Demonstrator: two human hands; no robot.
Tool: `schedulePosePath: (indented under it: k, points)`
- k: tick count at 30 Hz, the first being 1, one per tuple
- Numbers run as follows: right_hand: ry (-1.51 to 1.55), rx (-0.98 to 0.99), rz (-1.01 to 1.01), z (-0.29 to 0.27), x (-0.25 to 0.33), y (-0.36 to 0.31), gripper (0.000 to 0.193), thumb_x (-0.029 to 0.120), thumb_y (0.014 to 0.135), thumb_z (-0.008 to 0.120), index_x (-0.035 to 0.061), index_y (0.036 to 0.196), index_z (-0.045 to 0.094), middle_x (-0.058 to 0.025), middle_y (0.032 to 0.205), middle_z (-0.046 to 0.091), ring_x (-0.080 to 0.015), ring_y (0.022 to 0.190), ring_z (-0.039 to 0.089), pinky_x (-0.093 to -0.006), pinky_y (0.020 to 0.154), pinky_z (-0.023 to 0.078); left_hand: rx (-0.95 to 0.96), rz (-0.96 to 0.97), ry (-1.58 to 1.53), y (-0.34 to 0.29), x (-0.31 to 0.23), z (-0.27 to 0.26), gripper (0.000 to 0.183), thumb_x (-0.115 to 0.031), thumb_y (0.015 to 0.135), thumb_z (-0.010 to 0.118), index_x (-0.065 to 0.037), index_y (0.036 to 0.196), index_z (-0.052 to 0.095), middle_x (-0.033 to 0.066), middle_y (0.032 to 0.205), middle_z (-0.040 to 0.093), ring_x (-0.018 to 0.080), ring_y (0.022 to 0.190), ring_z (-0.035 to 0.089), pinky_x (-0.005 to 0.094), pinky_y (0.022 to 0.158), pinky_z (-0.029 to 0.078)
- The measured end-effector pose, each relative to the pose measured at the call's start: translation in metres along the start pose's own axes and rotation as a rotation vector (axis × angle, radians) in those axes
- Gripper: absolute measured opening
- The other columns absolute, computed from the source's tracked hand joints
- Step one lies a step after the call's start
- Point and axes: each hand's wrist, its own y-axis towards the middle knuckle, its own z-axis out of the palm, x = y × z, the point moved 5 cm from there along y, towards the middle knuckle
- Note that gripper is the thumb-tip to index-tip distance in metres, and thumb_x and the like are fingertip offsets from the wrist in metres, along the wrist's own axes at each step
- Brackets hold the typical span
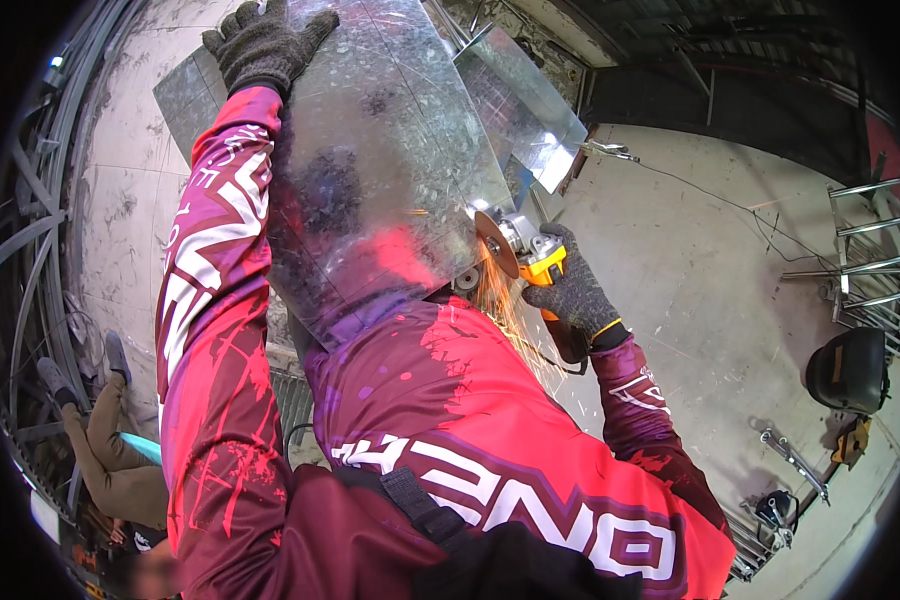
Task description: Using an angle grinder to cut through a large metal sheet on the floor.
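From the head camera, the left hand (pixel 263 45), in a dark knit glove, lies far up on the galvanized metal sheet (pixel 390 150), fingers spread and curled over its far edge, pressing it. The sheet leans against the person's chest, filling the middle of the view. The right hand (pixel 575 290), also gloved, has its fingers wrapped tightly round a yellow angle grinder (pixel 530 255), whose disc (pixel 494 243) touches the sheet's right edge, throwing sparks (pixel 510 315) toward the near side.

Left arm: fully extended upward and forward; red-patterned sleeve; left hand (pixel 262 42) in dark knit glove, fingers spread flat; right arm: bent at elbow; right hand (pixel 575 285) gloved, fingers curled in a tight grip.
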Motion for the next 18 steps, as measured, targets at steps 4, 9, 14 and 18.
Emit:
schedulePosePath:
  k: [4, 9, 14, 18]
  points:
    - [-0.056, -0.003, 0.012, -0.002, -0.003, 0.002, 0.100, 0.017, 0.066, 0.090, 0.0072, 0.149, 0.036, -0.0188, 0.130, 0.060, -0.0321, 0.121, 0.060, -0.0405, 0.105, 0.049, -0.002, -0.001, -0.004, -0.001, -0.002, 0.004, 0.094, -0.074, 0.082, 0.062, -0.015, 0.154, 0.046, 0.0205, 0.149, 0.049, 0.0377, 0.143, 0.039, 0.0595, 0.123, 0.014]
    - [0.023, -0.015, 0.044, -0.003, -0.005, 0.001, 0.099, 0.012, 0.064, 0.089, 0.0089, 0.148, 0.036, -0.0152, 0.128, 0.058, -0.0294, 0.120, 0.057, -0.0391, 0.104, 0.048, 0.021, 0.014, -0.022, 0.000, -0.014, -0.002, 0.095, -0.074, 0.081, 0.063, -0.015, 0.154, 0.046, 0.0203, 0.149, 0.049, 0.0374, 0.143, 0.038, 0.0592, 0.123, 0.014]
    - [-0.025, -0.023, 0.012, -0.001, -0.002, 0.006, 0.101, 0.017, 0.065, 0.090, 0.0078, 0.150, 0.036, -0.0193, 0.130, 0.060, -0.0337, 0.123, 0.059, -0.0415, 0.107, 0.048, 0.022, -0.008, -0.012, -0.002, -0.006, -0.005, 0.094, -0.074, 0.081, 0.063, -0.016, 0.154, 0.046, 0.0204, 0.149, 0.049, 0.0372, 0.143, 0.038, 0.0593, 0.123, 0.014]
    - [0.001, -0.013, -0.004, 0.000, -0.004, 0.010, 0.100, 0.015, 0.064, 0.089, 0.0072, 0.148, 0.036, -0.0190, 0.129, 0.060, -0.0338, 0.122, 0.059, -0.0412, 0.106, 0.048, 0.001, 0.001, -0.014, -0.003, -0.006, -0.004, 0.094, -0.073, 0.081, 0.064, -0.016, 0.153, 0.047, 0.0206, 0.147, 0.050, 0.0376, 0.142, 0.039, 0.0596, 0.122, 0.014]
